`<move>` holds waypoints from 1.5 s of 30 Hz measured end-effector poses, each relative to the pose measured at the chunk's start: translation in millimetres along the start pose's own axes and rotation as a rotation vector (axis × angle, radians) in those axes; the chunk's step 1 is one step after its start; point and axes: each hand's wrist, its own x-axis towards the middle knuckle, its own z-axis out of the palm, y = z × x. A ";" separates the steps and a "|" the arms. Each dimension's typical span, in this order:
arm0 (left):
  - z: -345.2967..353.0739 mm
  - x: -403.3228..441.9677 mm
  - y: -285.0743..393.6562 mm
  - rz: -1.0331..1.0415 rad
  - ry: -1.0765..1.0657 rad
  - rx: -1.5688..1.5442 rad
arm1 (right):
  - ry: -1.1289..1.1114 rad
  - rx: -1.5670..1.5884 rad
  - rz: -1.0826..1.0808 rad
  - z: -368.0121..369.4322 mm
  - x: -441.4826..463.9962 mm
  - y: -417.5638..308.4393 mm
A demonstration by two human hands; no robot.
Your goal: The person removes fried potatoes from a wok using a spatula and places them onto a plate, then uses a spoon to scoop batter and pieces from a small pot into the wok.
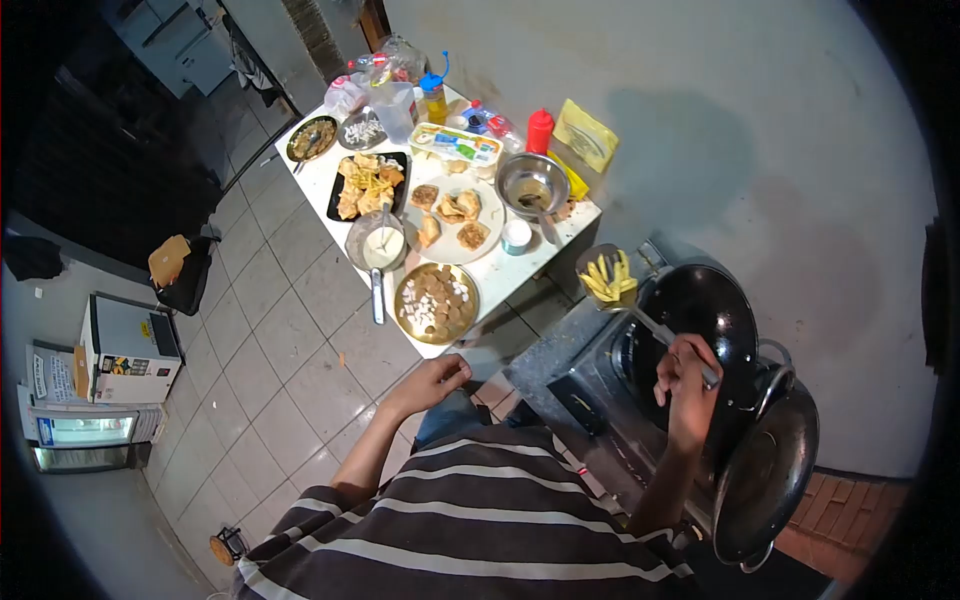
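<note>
My right hand (688, 375) is closed round the grey handle of a skimmer (655, 325). Its bowl carries a heap of pale yellow fries (608, 277), held over the stove's far left edge. Just right of it, a large black wok (715, 310) sits on the stove (570, 385); the hand and handle cross in front of it. My left hand (438, 382) hangs before my body, fingers curled, with nothing visible in them. Nearest to it on the white table is a round metal tray (437, 305) of brown and white pieces.
A second wok (768, 480) leans at the stove's right. On the table (540, 262) stand a plate of folded pastries (455, 248), a black tray of fried pieces (367, 187), a pan of white batter (382, 243), a steel bowl (532, 185) and a red bottle (540, 130).
</note>
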 end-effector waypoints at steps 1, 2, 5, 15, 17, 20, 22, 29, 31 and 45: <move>-15.3 -5.2 1.8 -0.025 -0.012 0.000 | -0.024 0.029 0.021 14.9 11.0 8.6; -27.9 -7.8 -0.5 -0.047 -0.020 -0.004 | -0.055 0.045 0.023 31.5 22.1 16.0; -61.0 -19.5 -31.6 -0.035 0.046 -0.134 | -0.102 0.072 0.037 85.8 57.6 36.8; -149.6 -57.3 -99.7 -0.182 0.188 -0.217 | -0.319 0.088 0.120 304.8 201.3 158.5; -157.9 -66.6 -110.4 -0.252 0.225 -0.283 | -0.314 0.066 0.131 346.9 219.7 181.7; -168.0 -76.8 -126.3 -0.291 0.239 -0.301 | -0.386 0.060 0.052 400.1 247.7 233.7; -172.9 -82.8 -133.9 -0.307 0.251 -0.319 | -0.319 -0.163 -0.310 432.5 252.1 253.2; -182.7 -84.0 -151.3 -0.339 0.231 -0.356 | -0.489 -0.566 -0.608 458.1 231.5 245.8; -185.4 -80.6 -150.7 -0.349 0.216 -0.357 | -0.502 -0.604 -0.608 455.6 228.5 242.9; -177.5 -45.3 -139.5 -0.227 0.116 -0.328 | -0.161 -0.324 -0.530 378.1 176.4 160.8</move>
